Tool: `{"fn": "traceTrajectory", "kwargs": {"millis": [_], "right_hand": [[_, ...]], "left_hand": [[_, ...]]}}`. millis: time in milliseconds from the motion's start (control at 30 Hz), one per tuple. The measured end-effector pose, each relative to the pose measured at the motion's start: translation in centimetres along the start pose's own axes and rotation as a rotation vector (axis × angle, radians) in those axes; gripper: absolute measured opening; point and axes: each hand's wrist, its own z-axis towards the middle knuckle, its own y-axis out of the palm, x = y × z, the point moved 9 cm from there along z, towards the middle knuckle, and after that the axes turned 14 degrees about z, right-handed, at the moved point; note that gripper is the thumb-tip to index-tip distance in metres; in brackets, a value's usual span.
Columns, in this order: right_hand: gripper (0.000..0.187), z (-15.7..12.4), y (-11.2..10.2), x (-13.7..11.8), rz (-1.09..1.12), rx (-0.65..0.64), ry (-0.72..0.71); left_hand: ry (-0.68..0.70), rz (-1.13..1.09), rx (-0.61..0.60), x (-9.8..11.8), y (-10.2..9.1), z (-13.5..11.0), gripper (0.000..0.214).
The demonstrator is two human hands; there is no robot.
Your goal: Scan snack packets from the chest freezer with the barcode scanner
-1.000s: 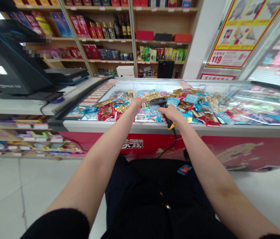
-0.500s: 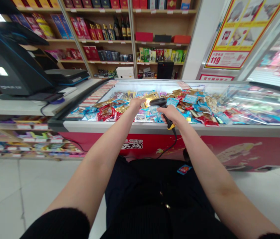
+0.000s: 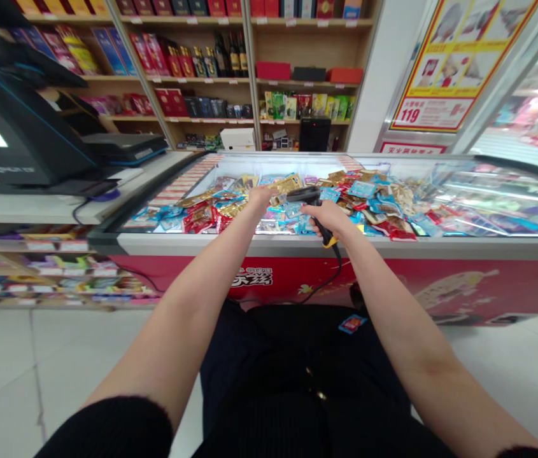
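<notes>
My right hand (image 3: 330,216) is wrapped round the handle of a black and yellow barcode scanner (image 3: 305,193), its head turned to the left. A cable runs down from the handle. Beside the scanner's head, my left hand (image 3: 260,196) pinches a gold snack packet (image 3: 290,184) by its left end. Both hands are over the glass-topped freezer (image 3: 177,243), where loose packets in red (image 3: 199,219), blue (image 3: 363,189) and gold lie heaped. The fingertips of my left hand are partly hidden behind the hand.
On the left counter (image 3: 58,207) stands a dark checkout terminal (image 3: 20,133). Shelves (image 3: 202,79) with boxes and bottles line the back. A small blue packet (image 3: 352,324) lies on my dark clothing. The scanner's cable (image 3: 333,277) hangs before the freezer's red front.
The bright patch of light on the gold packet is gone. Both hands keep nearly the same place and hold; the whole view has shifted slightly.
</notes>
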Motion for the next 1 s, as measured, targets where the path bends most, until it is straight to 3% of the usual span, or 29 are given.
{"fn": "traceTrajectory", "kwargs": {"millis": [300, 500, 700, 867, 1000], "right_hand": [[0.021, 0.0, -0.2, 0.0, 0.002, -0.002, 0.002], [0.026, 0.2, -0.4, 0.2, -0.006, 0.002, 0.001], [0.024, 0.2, -2.1, -0.2, 0.114, 0.099, -0.027], [0.023, 0.1, -4.5, -0.5, 0.199, 0.164, -0.044], [0.023, -0.1, -6.3, -0.9, 0.232, 0.209, -0.089]], "left_hand": [[0.031, -0.013, 0.012, 0.5, 0.1, -0.3, 0.032], [0.039, -0.023, 0.009, 0.6, 0.2, -0.2, 0.036], [-0.013, -0.068, -0.008, 0.3, 1.0, -0.5, 0.032], [-0.031, -0.208, -0.121, 1.0, 4.0, -0.8, 0.027], [0.091, -0.201, -0.216, 2.9, 7.4, -1.3, 0.034]]}}
